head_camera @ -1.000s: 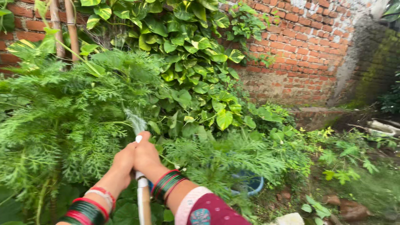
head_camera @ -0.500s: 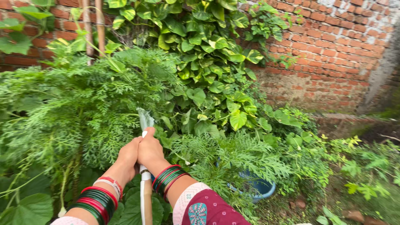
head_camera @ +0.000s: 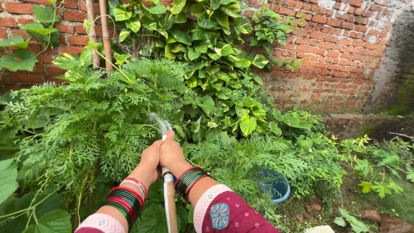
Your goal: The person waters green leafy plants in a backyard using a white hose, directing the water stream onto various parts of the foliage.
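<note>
Brick wall (head_camera: 336, 51) at back w/ broad-leaf vine (head_camera: 215, 56) climbing it. Feathery bush (head_camera: 95, 116) fills the left, blue tub (head_camera: 276, 185) half hidden under foliage lower right. White hose (head_camera: 169, 203) comes up from bottom edge, centre, nozzle end aimed at the bush; water (head_camera: 161, 125) sprays out, prob. thumb over the tip to fan it. Left hand (head_camera: 148, 162) & right hand (head_camera: 170, 155) both closed round the hose end, pressed side by side, forearms angled up, bangles on both wrists.
</note>
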